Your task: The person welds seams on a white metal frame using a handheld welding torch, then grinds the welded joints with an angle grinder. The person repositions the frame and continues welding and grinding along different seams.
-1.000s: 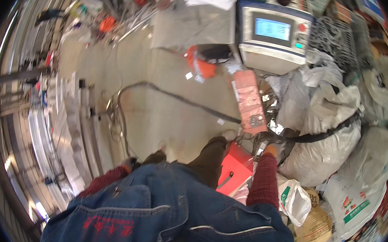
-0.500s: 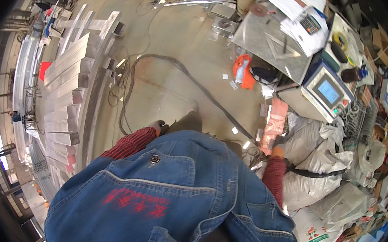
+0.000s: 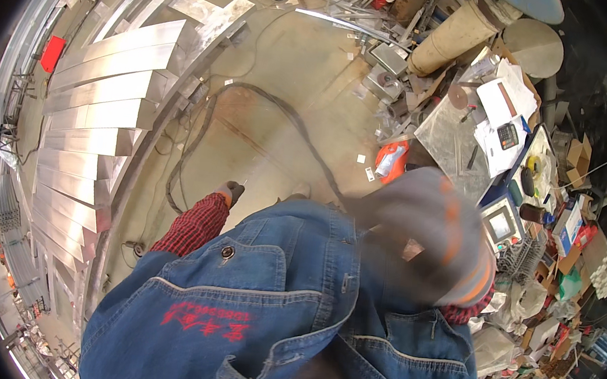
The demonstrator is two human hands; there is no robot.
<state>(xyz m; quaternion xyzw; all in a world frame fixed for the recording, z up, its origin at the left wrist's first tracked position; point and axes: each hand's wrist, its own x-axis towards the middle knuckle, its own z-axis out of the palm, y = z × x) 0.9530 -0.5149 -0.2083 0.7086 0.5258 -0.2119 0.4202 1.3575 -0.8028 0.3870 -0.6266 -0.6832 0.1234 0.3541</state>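
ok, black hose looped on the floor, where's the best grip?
Likely the near run of the black hose, just left of the left hand. It lies flat on the concrete floor, so come from above and close across its width. That stretch looks fairly straight and free of the aluminium strips; the far arc bends tighter.

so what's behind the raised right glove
The blurred right glove covers part of the grey control box and the floor. What else lies behind it is hidden.
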